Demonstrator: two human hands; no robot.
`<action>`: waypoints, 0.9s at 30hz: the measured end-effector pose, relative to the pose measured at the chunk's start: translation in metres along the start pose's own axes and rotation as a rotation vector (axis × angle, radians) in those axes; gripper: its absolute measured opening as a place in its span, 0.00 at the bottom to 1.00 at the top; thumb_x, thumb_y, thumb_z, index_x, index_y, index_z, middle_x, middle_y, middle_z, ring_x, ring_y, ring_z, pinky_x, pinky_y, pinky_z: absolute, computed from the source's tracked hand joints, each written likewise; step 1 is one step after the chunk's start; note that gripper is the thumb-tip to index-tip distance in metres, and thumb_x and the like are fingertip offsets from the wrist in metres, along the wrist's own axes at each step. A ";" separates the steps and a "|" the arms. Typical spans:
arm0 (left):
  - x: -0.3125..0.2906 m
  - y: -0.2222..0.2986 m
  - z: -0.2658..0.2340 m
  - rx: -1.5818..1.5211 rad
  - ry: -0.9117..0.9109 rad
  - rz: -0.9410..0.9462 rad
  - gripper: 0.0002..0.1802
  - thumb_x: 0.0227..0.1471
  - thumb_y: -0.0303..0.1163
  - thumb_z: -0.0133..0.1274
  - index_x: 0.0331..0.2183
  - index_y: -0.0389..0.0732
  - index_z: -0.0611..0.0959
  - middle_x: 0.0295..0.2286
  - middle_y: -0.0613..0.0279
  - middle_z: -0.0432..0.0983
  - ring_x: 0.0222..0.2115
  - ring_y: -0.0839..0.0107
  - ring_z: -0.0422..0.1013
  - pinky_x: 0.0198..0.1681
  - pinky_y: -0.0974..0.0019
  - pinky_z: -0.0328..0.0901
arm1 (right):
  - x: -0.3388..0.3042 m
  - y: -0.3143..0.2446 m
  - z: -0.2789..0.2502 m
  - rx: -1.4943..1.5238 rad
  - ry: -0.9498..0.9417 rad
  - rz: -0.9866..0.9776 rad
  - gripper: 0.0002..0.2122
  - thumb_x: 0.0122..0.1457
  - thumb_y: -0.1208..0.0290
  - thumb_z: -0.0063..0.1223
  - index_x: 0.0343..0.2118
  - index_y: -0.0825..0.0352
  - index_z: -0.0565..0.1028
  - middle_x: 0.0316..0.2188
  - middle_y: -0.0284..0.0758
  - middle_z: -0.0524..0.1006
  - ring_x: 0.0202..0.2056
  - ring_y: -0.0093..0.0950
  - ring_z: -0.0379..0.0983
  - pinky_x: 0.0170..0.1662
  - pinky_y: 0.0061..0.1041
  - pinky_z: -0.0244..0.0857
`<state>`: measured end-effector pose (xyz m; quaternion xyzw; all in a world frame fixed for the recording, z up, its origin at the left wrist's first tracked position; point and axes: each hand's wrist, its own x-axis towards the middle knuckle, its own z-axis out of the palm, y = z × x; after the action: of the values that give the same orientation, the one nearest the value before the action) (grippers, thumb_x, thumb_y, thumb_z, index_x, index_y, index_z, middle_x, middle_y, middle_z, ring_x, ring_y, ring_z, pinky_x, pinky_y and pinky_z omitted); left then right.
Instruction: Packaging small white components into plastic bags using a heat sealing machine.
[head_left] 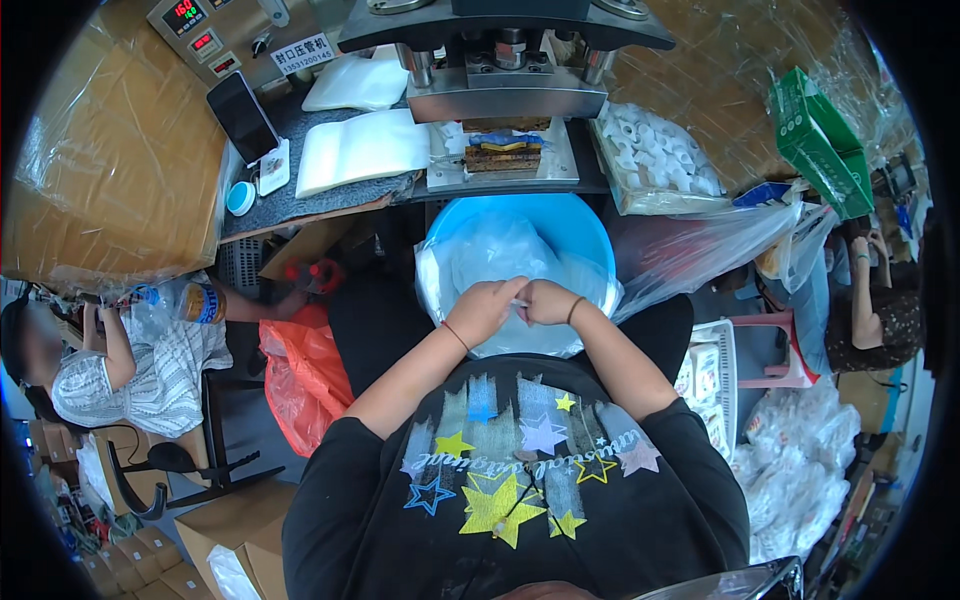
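Note:
Both hands meet over a blue basin (582, 222) that sits between my knees. A clear plastic bag (500, 248) lines the basin and bulges up inside it. My left hand (482, 314) has its fingers pinched together, thumb side toward the other hand. Against it, my right hand (549, 302) is curled closed. A whitish bit of the plastic shows between the two sets of fingertips; both appear to grip it. What else the fingers may cover is hidden.
Ahead stands a metal press (506, 100) over a heating block (502, 156). White plastic sheets (363, 152) lie left of it, with a phone (243, 116). White plastic fittings (655, 150) fill a tray at right. A red bag (305, 385) and white basket (727, 385) flank me; people sit either side.

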<state>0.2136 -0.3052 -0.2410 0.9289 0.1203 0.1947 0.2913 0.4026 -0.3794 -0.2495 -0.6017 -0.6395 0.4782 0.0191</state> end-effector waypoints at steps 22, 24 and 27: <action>-0.008 -0.011 0.007 -1.129 0.044 -0.324 0.09 0.53 0.31 0.56 0.26 0.36 0.76 0.33 0.57 0.74 0.35 0.64 0.68 0.43 0.62 0.63 | -0.029 0.005 0.019 -0.207 1.114 -0.122 0.05 0.49 0.72 0.52 0.22 0.66 0.77 0.29 0.43 0.76 0.36 0.46 0.71 0.42 0.44 0.64; -0.015 -0.033 0.038 -1.263 -0.022 -0.481 0.09 0.51 0.27 0.55 0.35 0.36 0.76 0.37 0.55 0.75 0.37 0.63 0.69 0.46 0.62 0.63 | -0.028 -0.014 0.024 -0.387 0.892 -0.228 0.05 0.48 0.71 0.53 0.20 0.64 0.76 0.30 0.42 0.76 0.35 0.44 0.71 0.41 0.43 0.64; -0.002 -0.007 0.035 -0.477 0.033 -0.043 0.20 0.46 0.26 0.54 0.44 0.36 0.75 0.41 0.48 0.75 0.39 0.53 0.70 0.47 0.57 0.64 | -0.033 -0.025 0.025 -0.305 0.971 -0.599 0.02 0.46 0.70 0.56 0.25 0.57 0.75 0.28 0.35 0.75 0.34 0.41 0.72 0.34 0.42 0.65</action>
<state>0.2263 -0.3178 -0.2723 0.8276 0.0954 0.2264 0.5047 0.3779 -0.4162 -0.2292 -0.5408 -0.7612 0.0243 0.3570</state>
